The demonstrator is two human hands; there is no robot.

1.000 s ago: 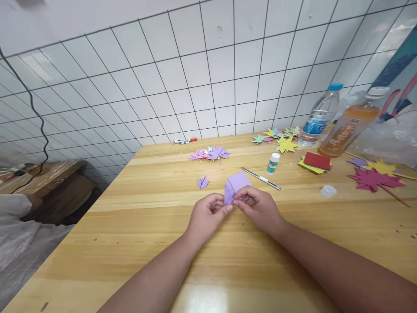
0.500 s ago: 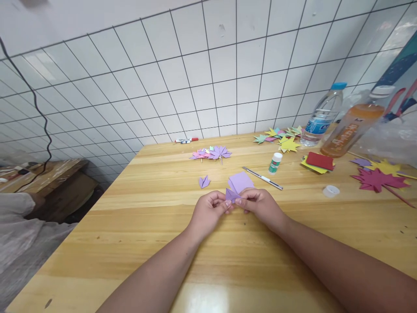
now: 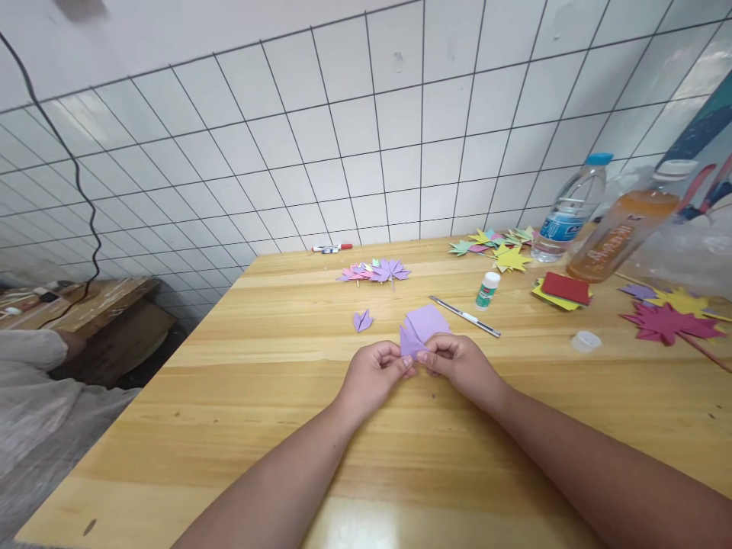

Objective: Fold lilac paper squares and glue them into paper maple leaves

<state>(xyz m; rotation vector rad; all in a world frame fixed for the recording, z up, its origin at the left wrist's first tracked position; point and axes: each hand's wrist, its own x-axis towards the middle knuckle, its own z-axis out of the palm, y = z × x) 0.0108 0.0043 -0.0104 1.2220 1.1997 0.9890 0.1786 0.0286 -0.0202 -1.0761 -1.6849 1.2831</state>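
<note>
Between my hands is a small folded purple paper piece (image 3: 410,345), its pointed flap standing up at the left. My left hand (image 3: 380,374) pinches its lower left edge between thumb and fingers. On the other side, my right hand (image 3: 454,362) grips the right edge in the same way. Just behind it lies a flat purple paper square (image 3: 428,322) on the table. A second folded purple piece (image 3: 362,321) rests apart, to the left. Beyond the right hand are a silver pen-like tool (image 3: 466,316) and a glue stick (image 3: 488,290) standing upright without its cap.
On the wooden table (image 3: 257,427), paper leaves (image 3: 389,270) and markers (image 3: 332,248) lie at the back. To the right are coloured paper sheets (image 3: 565,287), a clear cap (image 3: 586,341), a water bottle (image 3: 572,210), an orange drink bottle (image 3: 623,229) and a crimson leaf (image 3: 666,323). A person's sleeve (image 3: 34,351) shows at left.
The folded paper in my hands has tilted, and its flap now stands more upright. Both hands keep their pinch. The whole view has shifted slightly.
</note>
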